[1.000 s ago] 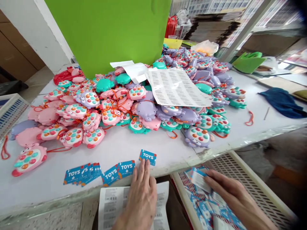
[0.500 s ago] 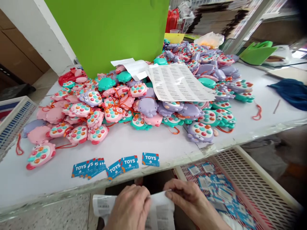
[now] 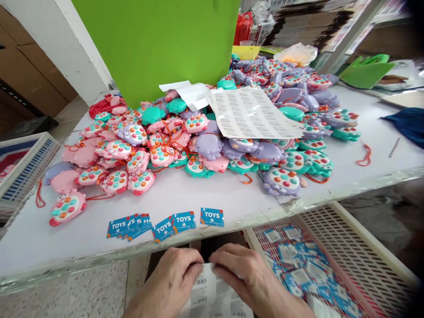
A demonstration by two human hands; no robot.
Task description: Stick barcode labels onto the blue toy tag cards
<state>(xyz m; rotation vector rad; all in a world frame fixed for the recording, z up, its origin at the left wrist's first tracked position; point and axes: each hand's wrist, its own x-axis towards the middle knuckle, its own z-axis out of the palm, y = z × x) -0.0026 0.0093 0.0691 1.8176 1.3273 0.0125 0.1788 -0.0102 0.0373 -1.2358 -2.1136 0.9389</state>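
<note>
Closest to me, both hands are at the top edge of a printed label sheet, held below the front edge of the desk (image 3: 245,198). The left hand (image 3: 170,278) pinches it between thumb and curled fingers; the right hand (image 3: 247,276) does the same just beside, their fingertips nearly meeting. Rows of barcodes run down the paper (image 3: 207,300), its lower part cut off from view.

To the right, lower than the desk, a slatted basket (image 3: 374,251) holds a loose scatter of blue cards (image 3: 300,280), some bearing white labels. Along the desk's front lie blue TOYS cards (image 3: 183,221): an overlapping fan, an overlapping pair, then one lying apart.

Behind them spreads a heap of pink, purple and teal animal toys (image 3: 208,145) with orange cords, more label sheets (image 3: 255,112) resting on top. Beyond rises a tall green panel (image 3: 159,48), with stacked cardboard (image 3: 308,26) farther back.
</note>
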